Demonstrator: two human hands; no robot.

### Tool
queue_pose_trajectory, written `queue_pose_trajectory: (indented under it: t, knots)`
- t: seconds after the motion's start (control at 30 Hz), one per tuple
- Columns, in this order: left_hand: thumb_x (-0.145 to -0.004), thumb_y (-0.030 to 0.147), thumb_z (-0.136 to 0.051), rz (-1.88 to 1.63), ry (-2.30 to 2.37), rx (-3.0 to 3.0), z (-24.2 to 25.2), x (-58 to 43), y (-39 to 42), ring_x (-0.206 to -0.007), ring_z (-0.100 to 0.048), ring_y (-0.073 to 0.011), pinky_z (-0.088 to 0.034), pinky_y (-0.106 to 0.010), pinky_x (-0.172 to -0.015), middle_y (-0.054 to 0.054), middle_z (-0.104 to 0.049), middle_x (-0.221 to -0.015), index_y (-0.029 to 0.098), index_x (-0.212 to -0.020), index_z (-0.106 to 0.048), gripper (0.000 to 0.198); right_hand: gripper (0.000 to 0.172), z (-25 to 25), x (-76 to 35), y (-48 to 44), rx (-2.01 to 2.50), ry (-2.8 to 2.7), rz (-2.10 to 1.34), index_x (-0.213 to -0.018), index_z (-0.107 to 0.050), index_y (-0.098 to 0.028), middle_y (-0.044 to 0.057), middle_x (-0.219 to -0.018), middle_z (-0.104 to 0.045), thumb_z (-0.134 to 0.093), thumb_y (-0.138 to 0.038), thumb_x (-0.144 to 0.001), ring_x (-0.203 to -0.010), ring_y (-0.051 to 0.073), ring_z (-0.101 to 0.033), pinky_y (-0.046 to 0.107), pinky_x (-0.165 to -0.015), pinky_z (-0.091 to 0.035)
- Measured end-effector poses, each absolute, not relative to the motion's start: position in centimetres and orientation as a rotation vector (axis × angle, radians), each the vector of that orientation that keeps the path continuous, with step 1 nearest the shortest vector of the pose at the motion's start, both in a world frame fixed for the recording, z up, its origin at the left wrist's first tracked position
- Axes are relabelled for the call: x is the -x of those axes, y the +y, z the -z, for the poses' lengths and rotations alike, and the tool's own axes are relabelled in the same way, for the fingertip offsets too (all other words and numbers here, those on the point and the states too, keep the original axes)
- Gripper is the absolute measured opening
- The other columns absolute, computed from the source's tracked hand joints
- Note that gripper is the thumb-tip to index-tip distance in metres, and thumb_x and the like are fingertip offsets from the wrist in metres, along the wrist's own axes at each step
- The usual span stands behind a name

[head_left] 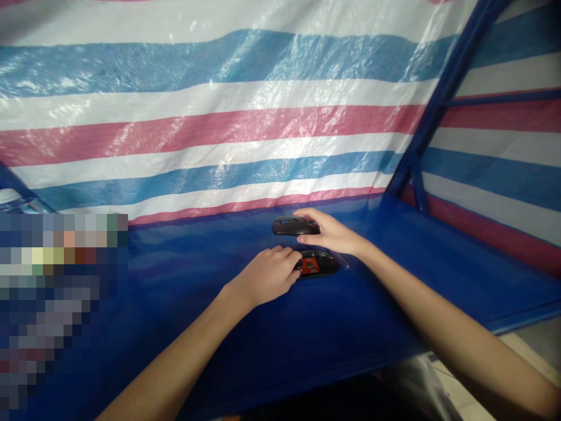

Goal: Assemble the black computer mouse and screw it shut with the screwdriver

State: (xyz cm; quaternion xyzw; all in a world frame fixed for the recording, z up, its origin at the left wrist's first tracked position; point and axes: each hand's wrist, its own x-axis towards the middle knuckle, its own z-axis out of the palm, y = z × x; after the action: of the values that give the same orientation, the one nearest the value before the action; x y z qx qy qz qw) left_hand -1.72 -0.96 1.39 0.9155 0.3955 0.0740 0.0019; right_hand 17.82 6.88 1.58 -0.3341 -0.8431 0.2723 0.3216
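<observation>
Left hand clamps the open mouse base on the counter; right hand grips the shell just behind it — probably best to pin the mouse base flat and keep the shell level.

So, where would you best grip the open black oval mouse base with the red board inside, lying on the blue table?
Probably by its two long rims, pinched from above. The black oval mouse base lies flat on the blue table, open side up, so the rims are exposed. The left hand covers its left end, so the right end is freer.
</observation>
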Motion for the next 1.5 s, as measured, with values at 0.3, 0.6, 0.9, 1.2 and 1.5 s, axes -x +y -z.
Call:
queue_pose_trajectory:
  t: [0.3, 0.6, 0.9, 1.2, 1.5]
  knots:
    - [-0.092, 0.032, -0.039, -0.277, 1.254, -2.833, -1.7, 1.8, -1.0, -0.105, -0.06, -0.0236, -0.048, -0.038, -0.087, -0.007, -0.059, -0.122, 0.023, -0.128, -0.043, 0.037, 0.061, -3.9, -21.6, 6.4, 0.756, -2.345, -1.343, -0.126, -0.042, -0.018, 0.009, -0.126, -0.053, -0.066, -0.024, -0.071, -0.119, 0.026, -0.049, 0.042, -0.102, -0.034]
    - [-0.09, 0.022, -0.038, -0.384, 1.487, -2.801, -2.3, 2.0, -0.6, -0.099, -0.06, -0.0237, -0.048, -0.038, -0.086, -0.007, -0.064, -0.104, 0.019, -0.108, -0.057, 0.026, 0.057, -4.3, -21.9, 5.8, 0.812, -2.394, -1.334, -0.125, -0.042, -0.02, 0.007, -0.121, -0.055, -0.064, -0.023, -0.073, -0.108, 0.021, -0.054, 0.033, -0.088, -0.046]
    - [-0.09, 0.031, -0.04, -0.827, 1.47, -2.369, -1.7, 1.6, -0.3, -0.114, -0.054, -0.0207, -0.041, -0.038, -0.1, -0.007, -0.059, -0.123, 0.02, -0.126, -0.046, 0.038, 0.056, -4.3, -20.2, 4.3, 0.923, -2.602, -0.995, -0.12, -0.047, -0.019, 0.004, -0.109, -0.054, -0.066, -0.022, -0.067, -0.097, 0.02, -0.053, 0.03, -0.081, -0.046]
    - [-0.071, 0.053, -0.064, -0.505, 1.243, -2.313, -1.1, 1.9, -0.6, -0.132, -0.036, -0.0304, -0.032, -0.045, -0.106, -0.012, -0.036, -0.147, 0.019, -0.144, -0.024, 0.09, 0.059, -3.8, -19.5, 4.3, 0.871, -2.781, -0.881, -0.122, -0.05, -0.021, 0.004, -0.112, -0.053, -0.068, -0.024, -0.066, -0.105, 0.023, -0.05, 0.038, -0.095, -0.038]
    - [-0.074, 0.038, -0.062, -0.455, 1.244, -2.347, -0.6, 1.7, -0.5, -0.128, -0.043, -0.0292, -0.036, -0.043, -0.103, -0.012, -0.04, -0.144, 0.02, -0.144, -0.021, 0.083, 0.055, -3.8, -19.4, 4.1, 0.867, -2.757, -0.893, -0.121, -0.051, -0.023, 0.004, -0.11, -0.053, -0.066, -0.021, -0.067, -0.103, 0.022, -0.051, 0.036, -0.091, -0.041]
